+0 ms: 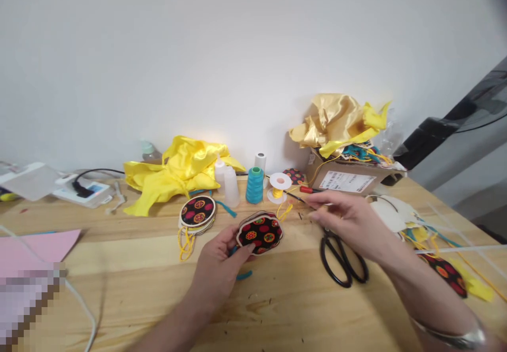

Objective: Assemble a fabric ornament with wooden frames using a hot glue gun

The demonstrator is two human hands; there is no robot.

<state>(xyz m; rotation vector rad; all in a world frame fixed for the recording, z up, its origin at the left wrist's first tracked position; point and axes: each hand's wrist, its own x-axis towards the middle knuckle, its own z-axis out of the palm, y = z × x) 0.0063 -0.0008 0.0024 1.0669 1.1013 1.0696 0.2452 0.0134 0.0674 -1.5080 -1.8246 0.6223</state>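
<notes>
While my left fingers (240, 258) clasp its 8 o'clock edge: the black floral patch (261, 235), layered and scallop-rimmed, is pinched beneath my thumb at centre, pattern up, over the wooden tabletop (291, 296).
Right fingers (325, 199): bent at 3 o'clock, apart from the patch, thumb and forefinger tips close; I cannot tell whether they pinch a thread or fine tool.
Step in hand: I judge it handwork on the patch's edge, perhaps its cord.
Next move: calls, I think, for a steady left hold and a delicate right pinch at the 2 o'clock edge, where yellow cord (285, 212) shows.
Floral patches: four I can count: the held one; a round rimmed patch (198, 211) between 9 and 10; a part-hidden patch (293, 175) at 1; a far patch (446, 275) past my forearm, near 3.
Thread: one teal cone (254, 187) at 12; one yellow spool (278, 191) at 1.
Bottles: two white bottles (231, 188) at 11.
Scissors: one black-handled pair (346, 272), between 3 and 4.
Cloth: one yellow heap (184, 164) between 10 and 11; one gold heap (338, 117) atop one cardboard box (309, 167) at 2.
</notes>
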